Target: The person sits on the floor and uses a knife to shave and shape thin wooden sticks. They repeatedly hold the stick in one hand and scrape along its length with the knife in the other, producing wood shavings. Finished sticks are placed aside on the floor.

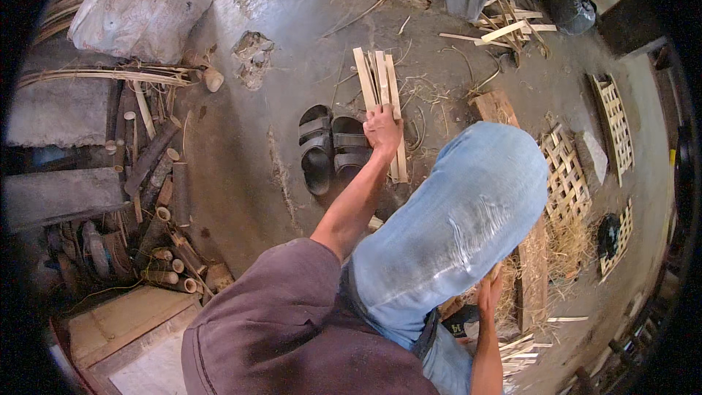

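Observation:
My left hand (pixel 383 128) is closed over a small bundle of pale bamboo strips (pixel 373 80) on the floor, just right of a pair of black sandals (pixel 316 152). Several strips fan out beyond my fingers, and one long strip runs back under my hand. My right hand (pixel 488 292) is low beside my bent knee in blue jeans (pixel 453 212), close to a wooden plank (pixel 531 281). The knee hides some of its fingers, so what it holds, if anything, does not show.
Woven bamboo lattice (pixel 567 175) and straw-like shavings (pixel 574 252) lie to the right. Cut bamboo poles (pixel 157 230) and a white sack (pixel 139 14) are on the left. More strips (pixel 508 29) are piled at the far right, near a dark plastic bag (pixel 572 9).

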